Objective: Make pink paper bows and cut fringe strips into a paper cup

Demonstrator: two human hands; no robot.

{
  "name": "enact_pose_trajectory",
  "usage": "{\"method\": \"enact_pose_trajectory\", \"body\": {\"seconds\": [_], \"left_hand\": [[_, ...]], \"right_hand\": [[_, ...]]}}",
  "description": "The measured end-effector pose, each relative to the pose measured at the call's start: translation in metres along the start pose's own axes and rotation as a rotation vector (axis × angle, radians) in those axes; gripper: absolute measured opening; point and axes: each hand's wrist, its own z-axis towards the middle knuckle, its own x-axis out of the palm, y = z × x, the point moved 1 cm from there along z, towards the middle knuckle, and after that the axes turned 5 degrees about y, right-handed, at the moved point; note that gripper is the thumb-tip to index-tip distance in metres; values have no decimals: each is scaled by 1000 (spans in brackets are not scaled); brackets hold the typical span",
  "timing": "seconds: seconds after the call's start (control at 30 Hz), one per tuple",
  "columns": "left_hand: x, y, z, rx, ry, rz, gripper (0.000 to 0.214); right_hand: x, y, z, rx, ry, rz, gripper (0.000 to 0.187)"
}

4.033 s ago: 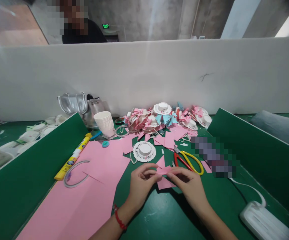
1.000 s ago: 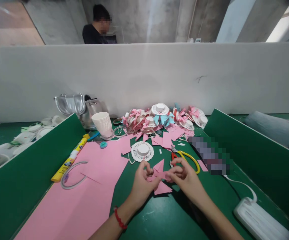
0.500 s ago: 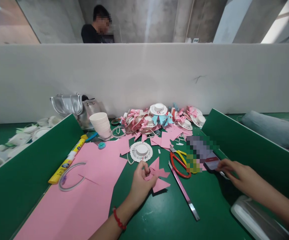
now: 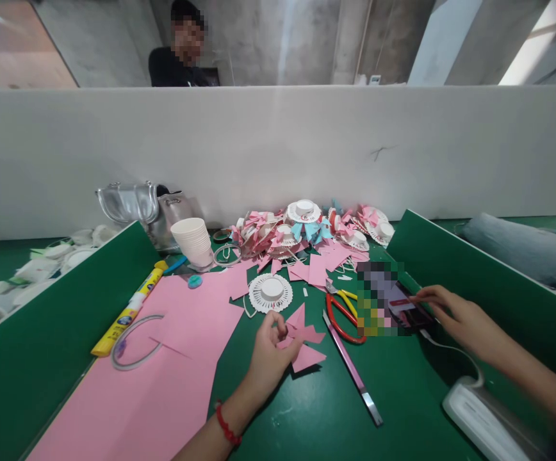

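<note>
bench [image 4: 307, 422]: green, faintly glossy | sides: green left divider [image 4: 66, 314], green right divider [image 4: 432, 256], both pale-edged | back: long grey-white partition [image 4: 239, 141], dark branching mark [image 4: 378, 152] | beyond: grey concrete wall [image 4: 253, 45], pale slanting pillar [image 4: 446, 38] | light: bright patch [image 4: 528, 54], upper right

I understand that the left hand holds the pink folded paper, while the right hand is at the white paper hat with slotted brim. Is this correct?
Not entirely: the head view shows the right hand at the dark, flat, rectangular phone instead. The left hand does hold the pink folded paper.
</note>
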Motion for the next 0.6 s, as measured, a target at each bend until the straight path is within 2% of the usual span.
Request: {"method": "enact_pose_trajectory", "body": {"seconds": [0.17, 0.33, 0.6], "left_hand": [[0, -2, 1, -7, -1, 2, 28], [1, -4, 1, -23, -1, -5, 28], [1, -2, 1, -17, 1, 11, 29]], "right_hand": [[-5, -6, -2, 29, -27, 32, 15], [0, -11, -1, 26, -7, 55, 14], [12, -19, 21, -28, 20, 87, 22]]}}
